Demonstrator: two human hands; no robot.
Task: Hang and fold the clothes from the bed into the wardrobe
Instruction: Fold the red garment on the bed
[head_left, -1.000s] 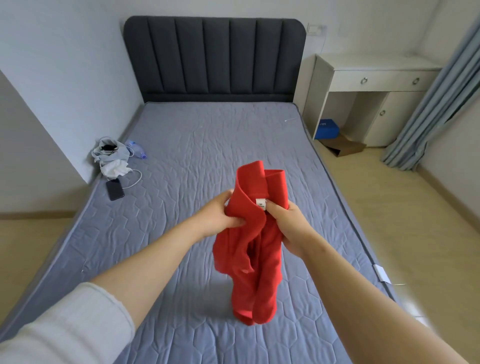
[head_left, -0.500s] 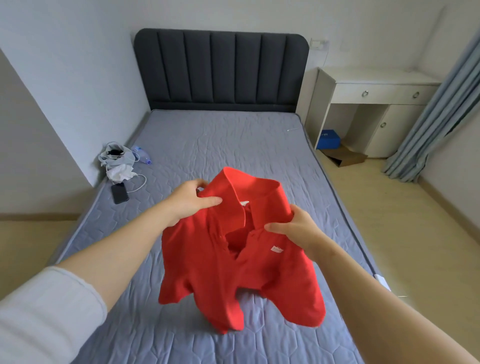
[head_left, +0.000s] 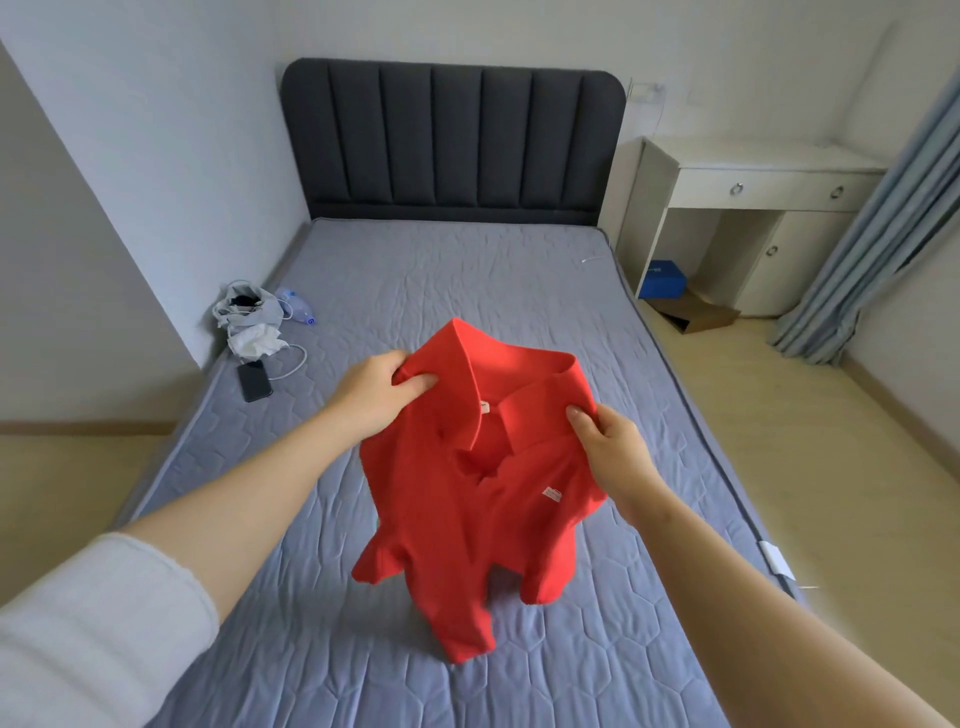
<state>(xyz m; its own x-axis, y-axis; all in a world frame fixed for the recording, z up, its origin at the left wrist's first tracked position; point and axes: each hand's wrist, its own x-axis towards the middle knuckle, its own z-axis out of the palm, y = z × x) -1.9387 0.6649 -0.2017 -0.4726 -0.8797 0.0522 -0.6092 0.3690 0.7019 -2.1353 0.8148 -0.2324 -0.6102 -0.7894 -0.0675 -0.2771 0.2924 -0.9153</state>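
– Shirt (head_left: 467, 519) position, head view?
– The shirt hung over the bed (head_left: 415, 270), collar up, long axis running down toward the mattress.
– Hands?
– Left hand (head_left: 374, 395) pinched one collar side, right hand (head_left: 608, 447) the other shoulder; both equally near, shirt between them.

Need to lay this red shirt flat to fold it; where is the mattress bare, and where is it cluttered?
The mattress is largely bare from the headboard to the near end, around the held red shirt and along the right edge. Crowded only at the left edge by the wall: grey bag, white cloth, bottle, phone and cable.
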